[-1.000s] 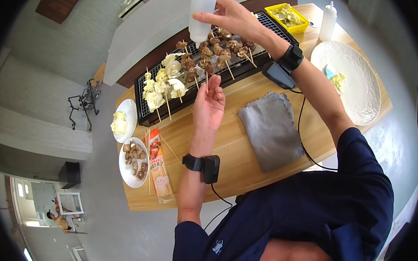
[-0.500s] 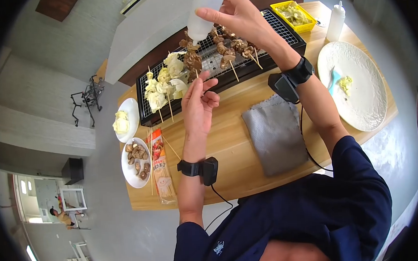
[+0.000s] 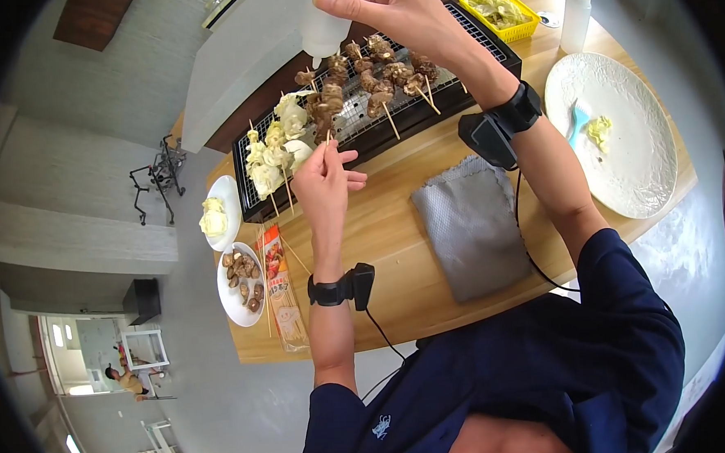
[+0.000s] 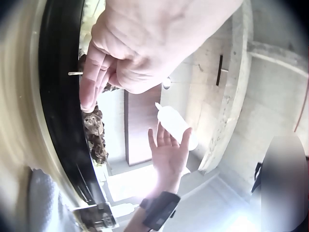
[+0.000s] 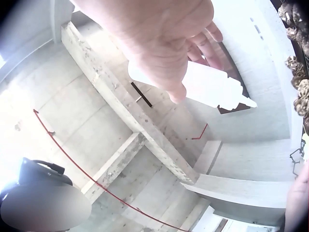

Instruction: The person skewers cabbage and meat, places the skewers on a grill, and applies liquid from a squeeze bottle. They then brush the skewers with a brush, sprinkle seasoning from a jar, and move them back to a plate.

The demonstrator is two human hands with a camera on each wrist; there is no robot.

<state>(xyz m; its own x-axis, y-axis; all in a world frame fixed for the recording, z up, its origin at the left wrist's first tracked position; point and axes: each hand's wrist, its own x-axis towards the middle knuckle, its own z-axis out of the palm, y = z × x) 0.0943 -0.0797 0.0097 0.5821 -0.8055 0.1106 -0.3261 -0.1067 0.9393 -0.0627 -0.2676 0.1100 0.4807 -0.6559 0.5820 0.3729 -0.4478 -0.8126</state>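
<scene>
My right hand (image 3: 413,23) grips a translucent white squeeze bottle (image 3: 324,33) over the grill, its nozzle tilted down above the skewers. In the right wrist view the thumb and fingers lie round the bottle (image 5: 207,87). The left hand (image 3: 321,183) pinches the bare stick end of a mushroom skewer (image 3: 324,114) at the grill's front edge, other fingers spread. Brown mushroom skewers (image 3: 380,90) lie to its right on the black grill (image 3: 431,131), and cabbage skewers (image 3: 269,162) to its left. Seen from the left wrist, the hand (image 4: 125,53) hides most of the held skewer.
A grey cloth (image 3: 469,229) lies on the wooden table (image 3: 390,282). To the right are a large white plate (image 3: 637,146) with a blue brush (image 3: 580,118), a second bottle (image 3: 575,18) and a yellow basket (image 3: 520,32). Left are small plates (image 3: 240,311) and a skewer packet (image 3: 282,292).
My left hand has turned from palm-up beside the skewers to pinching one stick, and that skewer has shifted left toward the cabbage. The right hand has moved the bottle left.
</scene>
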